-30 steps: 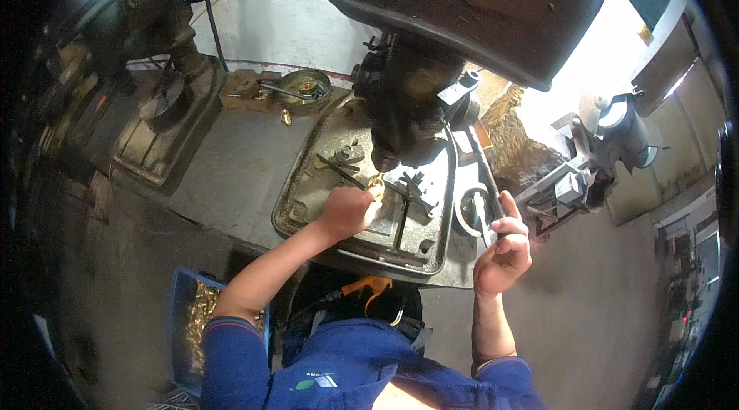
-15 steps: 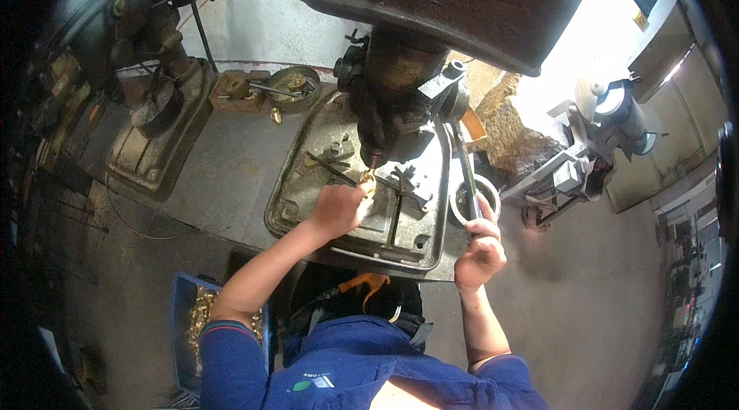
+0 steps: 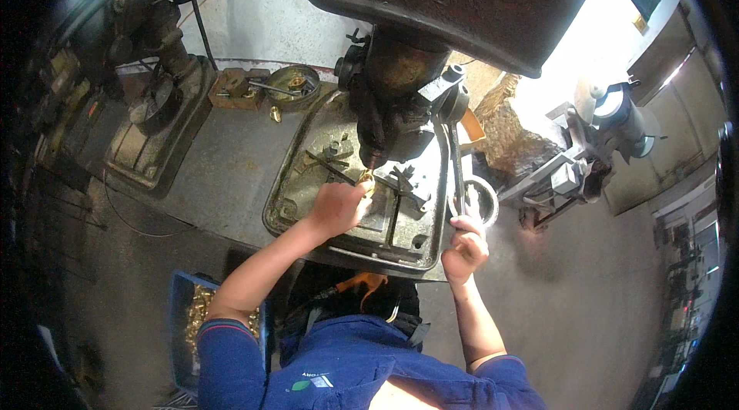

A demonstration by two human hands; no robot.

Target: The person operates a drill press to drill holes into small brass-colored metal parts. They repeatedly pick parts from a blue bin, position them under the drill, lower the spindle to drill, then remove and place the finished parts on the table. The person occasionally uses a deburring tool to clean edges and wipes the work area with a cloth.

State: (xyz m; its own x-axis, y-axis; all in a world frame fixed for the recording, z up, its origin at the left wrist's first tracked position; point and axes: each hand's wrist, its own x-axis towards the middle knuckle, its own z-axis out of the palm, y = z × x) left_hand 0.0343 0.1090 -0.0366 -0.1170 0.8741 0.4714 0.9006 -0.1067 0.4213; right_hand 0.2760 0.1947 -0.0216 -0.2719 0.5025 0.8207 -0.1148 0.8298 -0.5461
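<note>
brass piece [image 3: 366,181] half-hidden by left hand [image 3: 339,207]

Grimy metal workbench [image 3: 223,171] under drill presses [image 3: 400,102]

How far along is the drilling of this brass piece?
Done: the small brass part sits on the drill press table, right under the spindle. In hand: the left hand steadies the part while the right hand grips the feed lever. Left: the tip does not clearly meet the part yet, and the blue bin of brass pieces by the left elbow holds many more.
</note>
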